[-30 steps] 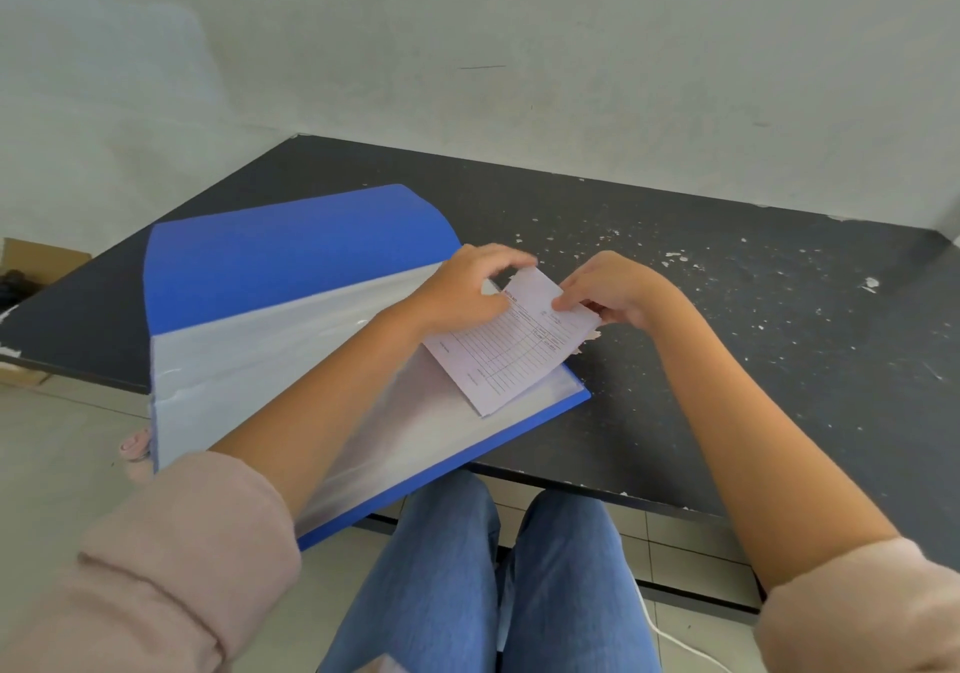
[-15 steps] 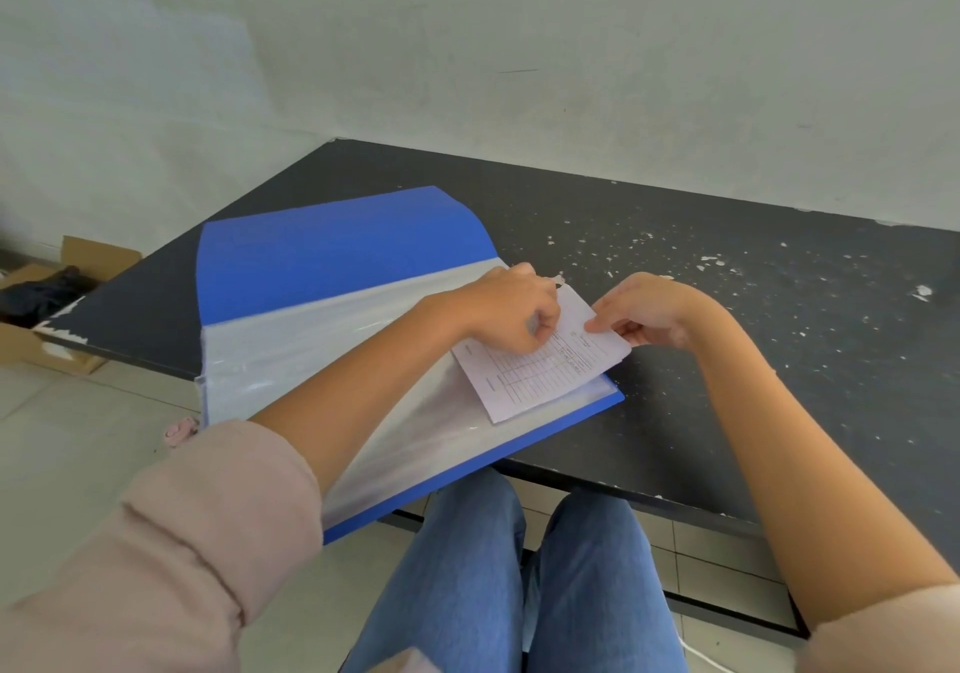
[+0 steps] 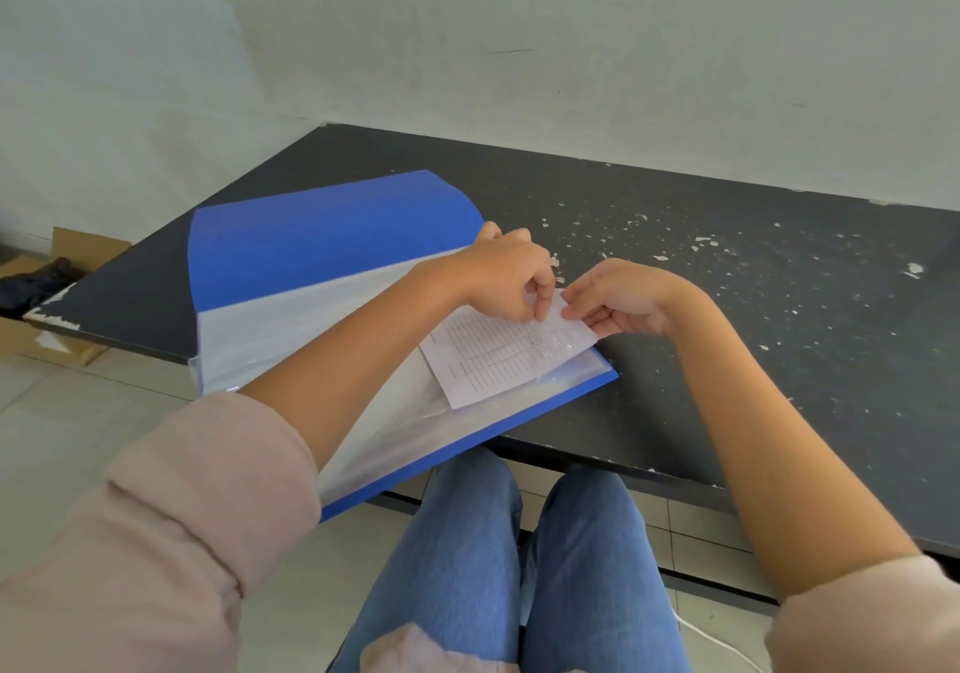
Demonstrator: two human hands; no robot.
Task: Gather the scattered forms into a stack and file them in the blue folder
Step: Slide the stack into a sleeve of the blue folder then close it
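Note:
The blue folder (image 3: 322, 236) lies open on the black table (image 3: 727, 277), its near corner hanging over the front edge. Clear plastic sleeves (image 3: 291, 329) cover its lower half. A small printed form (image 3: 498, 355) rests at the folder's right end, partly under a clear sleeve. My left hand (image 3: 511, 277) pinches the sleeve edge at the form's top. My right hand (image 3: 621, 298) pinches the form's upper right corner. The two hands nearly touch.
White paint flecks speckle the table to the right of the folder. A cardboard box (image 3: 57, 277) with dark contents stands on the tiled floor at far left. A pale wall backs the table. My knees in blue jeans (image 3: 498, 568) sit below the front edge.
My left hand has shifted right along the form's top and closed into a pinch next to my right hand. The form sits a little deeper toward the folder. The camera has tilted.

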